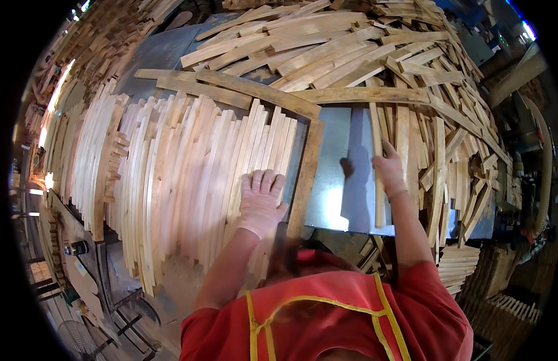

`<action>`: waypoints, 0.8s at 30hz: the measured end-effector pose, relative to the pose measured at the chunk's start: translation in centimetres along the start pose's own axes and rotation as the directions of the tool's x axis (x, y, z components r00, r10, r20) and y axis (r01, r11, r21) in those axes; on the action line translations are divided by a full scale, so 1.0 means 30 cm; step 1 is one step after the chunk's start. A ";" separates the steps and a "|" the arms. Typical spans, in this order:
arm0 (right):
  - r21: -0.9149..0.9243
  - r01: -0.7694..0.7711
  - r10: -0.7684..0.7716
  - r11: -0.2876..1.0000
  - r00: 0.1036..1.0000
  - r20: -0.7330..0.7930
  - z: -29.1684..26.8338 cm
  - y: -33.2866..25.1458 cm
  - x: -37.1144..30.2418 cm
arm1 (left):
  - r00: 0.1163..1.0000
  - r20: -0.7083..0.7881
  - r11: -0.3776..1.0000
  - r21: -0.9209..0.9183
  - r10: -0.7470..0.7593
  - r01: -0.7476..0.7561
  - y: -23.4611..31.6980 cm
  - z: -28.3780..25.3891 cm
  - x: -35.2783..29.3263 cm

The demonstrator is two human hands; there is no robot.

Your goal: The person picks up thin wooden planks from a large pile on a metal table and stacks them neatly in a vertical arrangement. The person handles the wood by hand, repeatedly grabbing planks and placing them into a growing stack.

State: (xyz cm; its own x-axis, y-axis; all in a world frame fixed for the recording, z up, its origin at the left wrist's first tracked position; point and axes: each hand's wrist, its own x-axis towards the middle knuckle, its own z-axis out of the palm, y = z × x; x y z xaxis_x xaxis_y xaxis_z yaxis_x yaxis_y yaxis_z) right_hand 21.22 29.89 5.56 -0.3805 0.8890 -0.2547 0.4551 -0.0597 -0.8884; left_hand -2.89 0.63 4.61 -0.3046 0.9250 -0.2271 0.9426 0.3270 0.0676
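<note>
My left hand (263, 201), in a thin pale glove, lies flat on a row of light wooden strips (189, 174), its fingers stretched out and pointing away from me. My right hand (389, 171), apparently gloved too, is closed around the edge of a narrow wooden strip (379, 207) that stretches away from me over the metal tabletop (327, 180). Part of that strip is hidden by my fingers. Between my hands, a darker wooden board (307, 174) runs along the right side of the row.
Dark boards (261, 93) cross the far end of the row. Behind them lies a heap of loose planks (315, 45), spreading down the right side. More strips (89, 162) stand at the left. A curved hose (545, 168) hangs at the far right.
</note>
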 end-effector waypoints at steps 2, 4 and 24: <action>0.379 -0.135 0.091 0.916 0.987 0.131 -0.033 -0.086 -0.123 | 0.987 -0.136 0.994 0.075 0.089 -0.079 0.066 0.080 -0.020; 0.443 -0.105 0.074 0.890 0.993 0.087 -0.031 -0.085 -0.248 | 0.888 -0.116 0.896 0.046 0.445 -0.442 0.147 0.117 -0.038; -0.150 0.366 -0.001 0.919 0.381 0.924 0.388 -0.013 -0.193 | 0.954 -0.281 0.980 -0.135 0.103 -0.146 0.086 0.080 -0.043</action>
State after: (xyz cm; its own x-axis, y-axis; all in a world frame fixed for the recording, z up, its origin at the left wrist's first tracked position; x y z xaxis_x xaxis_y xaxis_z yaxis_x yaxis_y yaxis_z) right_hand 13.87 19.49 2.94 -0.8896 -0.0807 -0.4495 0.3998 0.3383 -0.8519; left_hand 0.26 -0.19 2.75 -0.2317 0.9707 0.0638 0.9497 0.2116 0.2307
